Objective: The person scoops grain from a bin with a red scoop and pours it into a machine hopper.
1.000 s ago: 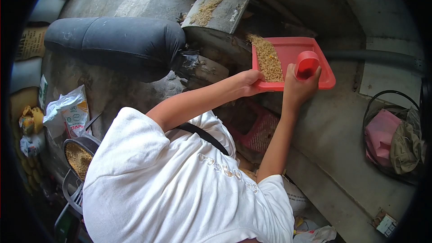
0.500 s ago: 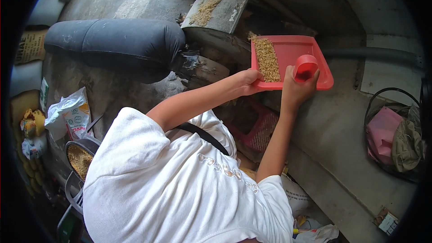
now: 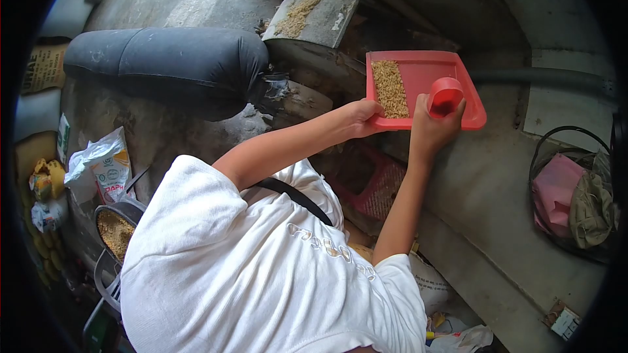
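Note:
A red plastic tray point(image 3: 470, 101) is held out in front of me over a dark, dusty machine. A strip of yellowish grain point(image 3: 390, 87) lies along the tray's left side. My left hand point(image 3: 361, 117) grips the tray's near left corner. My right hand point(image 3: 432, 125) holds the tray's near edge and clasps a small red cup point(image 3: 446, 95), whose mouth faces me and rests inside the tray.
A grey metal chute point(image 3: 314, 12) with grain on it sits beyond the tray. A dark padded roll point(image 3: 167, 59) lies to the left. A pan of grain point(image 3: 115, 230) and bags are at lower left, a red crate point(image 3: 379, 186) sits below the tray, and a wire basket with cloth point(image 3: 575, 199) is at right.
The tray shifted slightly and the grain settled back from the far left corner into a shorter strip along the left side. Both hands kept their grip.

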### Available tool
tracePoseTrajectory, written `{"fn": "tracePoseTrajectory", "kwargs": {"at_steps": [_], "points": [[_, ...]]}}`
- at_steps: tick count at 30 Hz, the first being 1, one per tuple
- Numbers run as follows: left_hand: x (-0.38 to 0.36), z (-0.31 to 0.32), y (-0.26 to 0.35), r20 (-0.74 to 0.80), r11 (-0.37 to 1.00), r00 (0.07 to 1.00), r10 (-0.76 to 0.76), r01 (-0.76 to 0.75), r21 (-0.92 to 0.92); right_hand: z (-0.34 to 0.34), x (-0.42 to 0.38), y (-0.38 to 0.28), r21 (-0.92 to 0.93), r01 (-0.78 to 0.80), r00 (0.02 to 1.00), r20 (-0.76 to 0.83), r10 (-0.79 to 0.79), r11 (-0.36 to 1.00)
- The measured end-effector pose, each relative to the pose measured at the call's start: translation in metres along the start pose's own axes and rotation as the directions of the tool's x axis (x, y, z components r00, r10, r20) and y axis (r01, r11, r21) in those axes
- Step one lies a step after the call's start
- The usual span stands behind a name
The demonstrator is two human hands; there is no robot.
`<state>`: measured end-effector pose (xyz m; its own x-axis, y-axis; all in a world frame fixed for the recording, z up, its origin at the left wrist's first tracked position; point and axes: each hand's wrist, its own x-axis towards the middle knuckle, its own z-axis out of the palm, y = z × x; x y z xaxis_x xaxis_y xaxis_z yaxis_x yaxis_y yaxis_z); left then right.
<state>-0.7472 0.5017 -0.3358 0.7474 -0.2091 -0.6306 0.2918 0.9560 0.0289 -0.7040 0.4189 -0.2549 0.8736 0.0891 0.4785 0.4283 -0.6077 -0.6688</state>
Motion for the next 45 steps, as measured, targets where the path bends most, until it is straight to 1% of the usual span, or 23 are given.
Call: {"fn": "tracePoseTrajectory", "kwargs": {"at_steps": [5,7,12,14,20,25,28,32,34,37,45], "points": [[-0.001,0.001,-0.001,-0.017,1.000,1.000,0.012,-0.012,0.001,-0.001,0.000,0.000,-0.024,-0.010,1.000,0.009,0.010,1.000],[-0.004,0.005,-0.001,-0.048,1.000,0.999,0.015,-0.014,0.010,0.000,0.000,0.000,-0.022,-0.003,1.000,0.001,0.003,1.000],[-0.004,0.003,0.000,-0.033,1.000,0.999,0.001,0.000,0.006,0.000,0.002,0.000,-0.022,-0.015,1.000,0.011,0.015,1.000],[-0.004,0.003,-0.001,-0.036,1.000,0.999,0.002,-0.001,0.006,0.001,0.003,-0.001,-0.052,-0.035,0.999,0.024,0.036,0.998],[-0.004,0.002,0.001,-0.052,1.000,0.999,-0.002,0.001,-0.009,0.003,0.003,0.000,-0.069,-0.012,1.000,0.015,0.013,0.998],[0.001,-0.002,0.000,0.022,0.999,1.000,-0.013,0.014,-0.034,0.003,0.006,-0.001,-0.069,-0.005,1.000,0.022,0.006,0.998],[0.004,-0.004,0.000,0.038,1.000,0.999,-0.007,0.007,-0.016,0.003,0.006,0.001,-0.065,-0.001,1.000,0.024,0.003,0.998],[-0.004,0.003,0.000,0.012,1.000,1.000,-0.011,0.011,-0.004,0.002,0.007,0.000,-0.062,-0.025,0.999,0.033,0.027,0.998],[-0.003,0.002,0.001,-0.037,1.000,0.999,-0.025,0.024,-0.013,0.002,0.005,0.001,-0.066,-0.013,0.999,0.032,0.015,0.998],[0.002,-0.004,0.000,0.009,1.000,1.000,-0.017,0.017,-0.021,0.002,0.005,0.000,-0.064,-0.006,1.000,0.029,0.008,0.998],[-0.001,0.000,0.000,-0.006,1.000,1.000,-0.003,0.003,-0.011,0.002,0.004,0.002,-0.031,-0.015,1.000,0.016,0.015,0.999]]}}
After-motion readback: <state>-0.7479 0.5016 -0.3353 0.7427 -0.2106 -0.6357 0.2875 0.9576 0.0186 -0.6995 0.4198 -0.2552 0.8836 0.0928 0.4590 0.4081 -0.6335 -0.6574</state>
